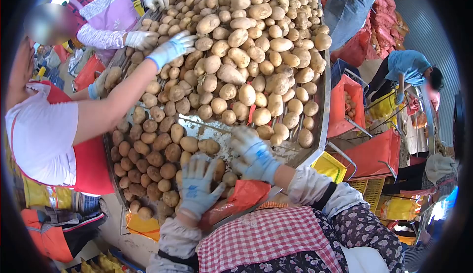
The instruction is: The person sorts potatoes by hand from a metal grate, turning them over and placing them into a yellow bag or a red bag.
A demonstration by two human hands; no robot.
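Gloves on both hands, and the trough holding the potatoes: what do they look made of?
Gloves on the left hand and right hand: probably knitted fabric, pale blue-white and matte, judging by the soft creases and snug fit. A palm coating is possible but not visible. Trough: sheet metal, dull grey and dirt-streaked, with a thin bent rim that catches the light.

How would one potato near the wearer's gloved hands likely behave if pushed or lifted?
Probably rolls: the potatoes are rounded and loosely heaped on the sorting table. Likely stiff and fairly dense: none looks dented under the pile. Dull, dusty skins suggest the gloved left hand would grip without slipping.
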